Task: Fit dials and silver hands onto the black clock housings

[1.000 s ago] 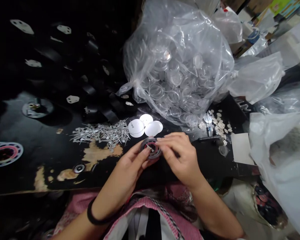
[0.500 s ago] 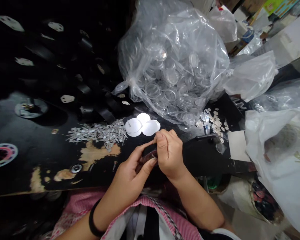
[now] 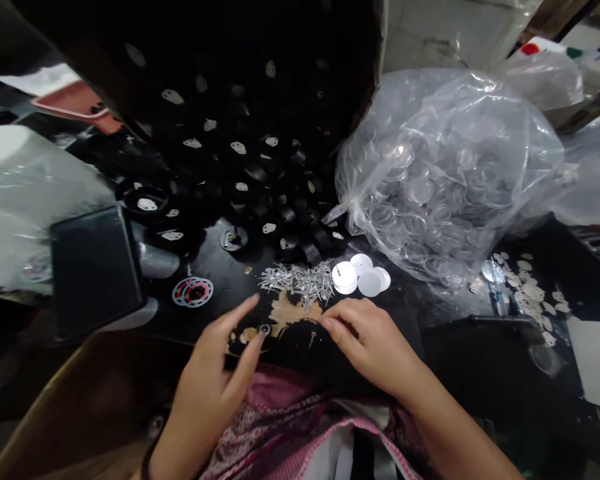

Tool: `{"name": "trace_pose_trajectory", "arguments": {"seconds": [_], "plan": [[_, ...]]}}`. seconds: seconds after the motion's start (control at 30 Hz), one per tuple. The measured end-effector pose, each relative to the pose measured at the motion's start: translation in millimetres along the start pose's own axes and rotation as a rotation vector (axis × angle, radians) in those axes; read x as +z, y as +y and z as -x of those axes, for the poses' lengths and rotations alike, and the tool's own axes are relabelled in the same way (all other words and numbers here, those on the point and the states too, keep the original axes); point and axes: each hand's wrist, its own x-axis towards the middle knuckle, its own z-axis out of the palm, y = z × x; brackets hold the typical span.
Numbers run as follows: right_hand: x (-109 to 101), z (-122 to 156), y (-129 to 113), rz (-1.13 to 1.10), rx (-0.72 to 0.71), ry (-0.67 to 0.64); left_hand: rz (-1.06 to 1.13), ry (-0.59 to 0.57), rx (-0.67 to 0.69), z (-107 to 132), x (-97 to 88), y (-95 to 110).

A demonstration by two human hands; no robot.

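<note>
Fingers (image 3: 240, 312) of the left hand (image 3: 207, 390) are spread wide with nothing in them, hovering over the near edge of the worktop (image 3: 445, 313). The right hand (image 3: 380, 347) lies low beside it with its fingers (image 3: 333, 325) drawn together and pointing left. Whether they pinch anything I cannot tell.

At the far right, a big clear bag (image 3: 450, 173), knotted at its left side, bulges with clear round rings and covers. Left of it, a heap of black parts (image 3: 250, 160) dotted with small white tabs fills the back of the worktop. A flat black box (image 3: 95, 267) stands at the left edge, well apart from both hands.

Just in front of the bag lie three white discs (image 3: 361, 277) that overlap one another. A pile of small metal pins (image 3: 297, 280) touches them on the left and sits just beyond the right fingertips. Pale flakes (image 3: 530, 290) are scattered at the far right.

A ring with coloured bands (image 3: 193, 291) lies flat, between the black box and the pins.

A small metal eyelet (image 3: 265, 329) sits on a worn, bare-wood patch, between the two uppermost left fingers and close to the lower one's tip. One loose pin (image 3: 311, 339) lies on the worktop, just left of the right fingertips, between the two hands.
</note>
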Motion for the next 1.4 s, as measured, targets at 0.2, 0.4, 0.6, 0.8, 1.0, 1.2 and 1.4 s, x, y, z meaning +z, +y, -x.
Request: {"name": "trace_pose_trajectory", "arguments": {"seconds": [0.2, 0.4, 0.6, 0.8, 1.0, 1.2, 1.4], "plan": [[-8, 16, 2, 0.052, 0.121, 0.020, -0.294, -0.031, 0.430, -122, 28.4, 1], [-3, 12, 3, 0.042, 0.148, -0.047, -0.331, -0.051, 0.475, -126, 31.1, -15], [-1, 7, 1, 0.043, 0.123, -0.064, -0.291, 0.003, 0.412, -127, 34.3, -14], [3, 14, 2, -0.038, 0.182, -0.017, -0.146, 0.134, 0.242, -108, 26.1, 9], [16, 11, -5, -0.482, 0.290, 0.146, 0.249, -0.074, 0.326, -27, 49.4, 69], [0, 21, 6, -0.440, 0.298, 0.261, 0.486, -0.109, 0.097, -6, 65.4, 73], [-16, 22, 11, -0.288, 0.261, 0.106, 0.838, -0.413, -0.496, -20, 65.4, 63]]}}
